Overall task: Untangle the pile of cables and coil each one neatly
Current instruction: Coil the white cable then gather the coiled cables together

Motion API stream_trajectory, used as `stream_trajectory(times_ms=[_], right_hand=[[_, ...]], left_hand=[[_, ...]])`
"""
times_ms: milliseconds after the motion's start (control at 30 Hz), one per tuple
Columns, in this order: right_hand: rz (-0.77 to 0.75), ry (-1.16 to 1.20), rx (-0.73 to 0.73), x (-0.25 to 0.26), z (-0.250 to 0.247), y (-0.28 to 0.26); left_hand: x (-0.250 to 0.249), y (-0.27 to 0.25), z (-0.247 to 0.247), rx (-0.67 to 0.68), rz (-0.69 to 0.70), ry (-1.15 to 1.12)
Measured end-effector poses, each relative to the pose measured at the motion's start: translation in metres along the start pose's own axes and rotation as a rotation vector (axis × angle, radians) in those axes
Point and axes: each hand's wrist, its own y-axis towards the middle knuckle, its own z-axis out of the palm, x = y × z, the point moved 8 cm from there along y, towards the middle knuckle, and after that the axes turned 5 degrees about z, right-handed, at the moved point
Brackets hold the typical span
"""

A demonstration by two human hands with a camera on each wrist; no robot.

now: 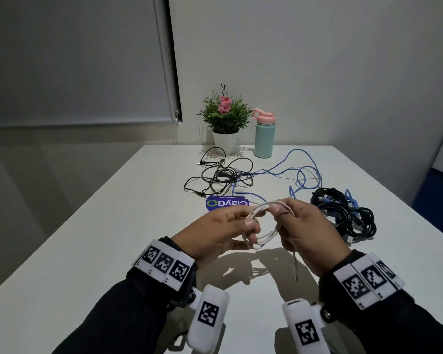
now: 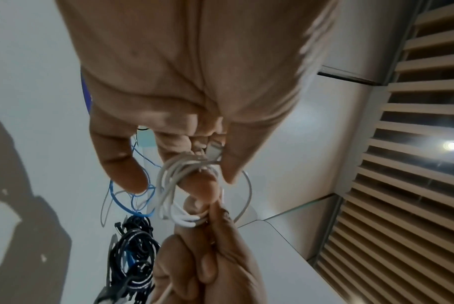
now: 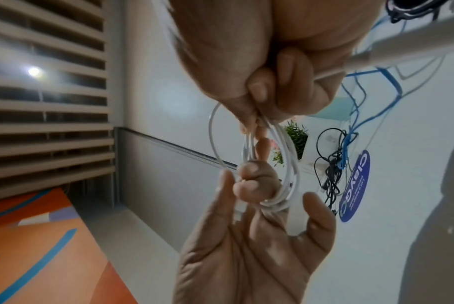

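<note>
Above the middle of the table, both hands hold a thin white cable (image 1: 262,235) wound into a small coil of several loops. My left hand (image 1: 241,227) pinches the coil's left side, with a white plug (image 2: 215,149) held under the thumb. My right hand (image 1: 292,221) pinches the right side (image 3: 288,164), and a loose end (image 1: 295,264) hangs down from it. A tangle of thin black cable (image 1: 223,175) lies farther back, crossed by a long blue cable (image 1: 299,172). To the right lies a bundle of thick black cable (image 1: 343,215).
A potted plant (image 1: 224,118) and a mint bottle with a pink lid (image 1: 264,135) stand at the white table's (image 1: 113,251) far edge. A blue round sticker (image 1: 226,203) lies just beyond my hands. The wall is close behind.
</note>
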Motion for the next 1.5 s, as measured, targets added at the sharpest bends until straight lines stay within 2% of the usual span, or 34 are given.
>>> stream_trajectory(times_ms=[100,167,267,333,433,533,733,867,933,1000,1033,1067,1133,1167,1267,1400,1433,1500], right_hand=[[0.084,0.219,0.036,-0.008,0.005,0.000],[0.099,0.264,0.069,-0.009,0.011,-0.002],[0.062,0.079,0.076,-0.003,0.012,-0.005],[-0.007,-0.083,0.018,0.006,0.003,-0.005],[-0.085,-0.029,-0.058,0.012,-0.013,0.000],[-0.077,-0.096,-0.123,0.005,-0.023,0.005],[-0.052,-0.269,0.037,-0.007,-0.006,0.006],[-0.015,-0.283,0.116,-0.007,-0.001,0.001],[-0.079,-0.360,-0.003,0.003,-0.008,0.000],[-0.260,-0.373,-0.133,0.028,-0.014,-0.009],[-0.330,-0.330,-0.108,0.039,-0.011,-0.013],[-0.351,-0.292,-0.017,0.045,-0.003,-0.016],[-0.273,-0.348,0.213,0.041,0.017,-0.021],[-0.235,-0.419,0.265,0.037,0.022,-0.023],[-0.199,-0.562,0.171,0.029,0.015,-0.018],[-0.224,-0.695,0.130,0.028,0.017,-0.017],[-0.206,-0.654,0.138,0.026,0.016,-0.016],[-0.072,-0.355,0.207,0.019,0.016,-0.015]], left_hand=[[0.002,-0.001,-0.006,-0.052,-0.035,0.041],[0.003,-0.001,-0.011,-0.098,-0.072,0.074],[0.002,-0.002,-0.019,-0.142,-0.087,0.165],[0.001,-0.004,-0.023,-0.146,-0.091,0.266],[0.000,-0.005,-0.019,-0.117,-0.096,0.342],[-0.008,-0.003,-0.009,-0.117,-0.042,0.363],[-0.025,-0.004,-0.008,-0.163,0.114,0.443],[-0.021,-0.002,-0.014,-0.210,0.090,0.439],[-0.016,-0.002,-0.021,-0.263,0.048,0.458],[-0.014,-0.003,-0.030,-0.336,0.017,0.513],[-0.013,-0.003,-0.033,-0.364,0.006,0.539],[-0.012,-0.003,-0.035,-0.383,0.002,0.551],[-0.008,-0.002,-0.033,-0.389,0.000,0.548],[-0.007,-0.001,-0.031,-0.381,-0.003,0.534],[-0.004,0.000,-0.021,-0.334,-0.014,0.343],[-0.006,-0.001,-0.002,-0.219,-0.005,0.013],[-0.007,-0.001,0.002,-0.196,0.011,-0.005],[-0.011,-0.001,0.002,-0.180,0.050,0.056]])
